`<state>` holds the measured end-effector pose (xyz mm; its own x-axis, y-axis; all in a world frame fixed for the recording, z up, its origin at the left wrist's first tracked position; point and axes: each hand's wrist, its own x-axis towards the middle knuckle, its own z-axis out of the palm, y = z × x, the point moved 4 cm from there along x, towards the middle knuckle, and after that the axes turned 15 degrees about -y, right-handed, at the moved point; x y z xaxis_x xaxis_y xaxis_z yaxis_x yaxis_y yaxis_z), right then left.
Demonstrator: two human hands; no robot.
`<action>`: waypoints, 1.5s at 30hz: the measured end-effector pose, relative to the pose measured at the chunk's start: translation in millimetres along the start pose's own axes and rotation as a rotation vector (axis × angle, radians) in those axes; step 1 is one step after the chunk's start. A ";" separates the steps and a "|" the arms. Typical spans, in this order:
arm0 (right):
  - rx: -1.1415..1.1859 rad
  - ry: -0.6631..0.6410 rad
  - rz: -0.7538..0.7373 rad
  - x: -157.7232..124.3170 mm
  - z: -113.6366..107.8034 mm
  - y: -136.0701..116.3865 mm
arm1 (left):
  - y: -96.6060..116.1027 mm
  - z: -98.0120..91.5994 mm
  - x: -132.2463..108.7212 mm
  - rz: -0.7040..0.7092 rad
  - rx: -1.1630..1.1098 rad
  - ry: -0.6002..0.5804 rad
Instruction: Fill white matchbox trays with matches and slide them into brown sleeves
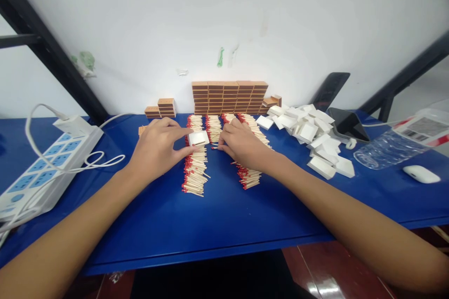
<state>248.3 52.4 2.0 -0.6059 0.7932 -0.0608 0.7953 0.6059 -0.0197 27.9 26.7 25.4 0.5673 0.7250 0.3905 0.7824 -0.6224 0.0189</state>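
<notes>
Rows of red-tipped matches (195, 170) lie in long piles on the blue table (217, 215). My left hand (157, 147) pinches a small white matchbox tray (198, 138) that rests over the left pile. My right hand (242, 142) lies on the right match pile (248, 176), fingers curled and pinched at a match near the middle row; what they grip is too small to name with certainty.
Stacked brown matchbox sleeves (229, 97) stand against the white wall, a smaller stack (161, 108) to their left. A heap of white trays (312, 133) lies at the right, beside a phone (347, 124), clear plastic packaging (389, 147) and a white earbud case (421, 174). A power strip (45, 163) with cables sits left.
</notes>
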 end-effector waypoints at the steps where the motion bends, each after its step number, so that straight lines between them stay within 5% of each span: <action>1: -0.008 0.014 -0.006 -1.5 -2.9 0.4 | 0.1 0.4 0.0 0.011 0.003 -0.007; 8: 0.064 0.332 -0.141 -18.5 -25.8 -13.5 | 11.8 -1.3 0.9 0.065 -0.049 0.020; 13: 0.031 0.369 -0.217 -18.0 -19.5 -32.9 | 26.1 -4.8 1.7 0.129 -0.089 0.061; 18: 0.143 0.437 -0.213 -16.8 -21.0 -16.4 | 18.9 -4.3 0.7 0.057 -0.070 0.062; 25: 0.103 0.252 -0.140 -4.2 0.3 11.3 | 0.5 -7.9 0.6 -0.062 0.023 0.099; 37: 0.073 0.098 -0.102 3.6 7.3 9.4 | 2.2 -1.7 2.3 -0.063 0.015 0.022; 45: 0.056 0.302 -0.130 -13.2 -18.4 -7.9 | 7.7 1.0 1.5 -0.011 -0.004 -0.019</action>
<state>249.7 38.3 21.4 -0.6745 0.6968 0.2440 0.7059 0.7055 -0.0632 35.1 23.2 25.2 0.5637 0.7369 0.3731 0.7875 -0.6158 0.0266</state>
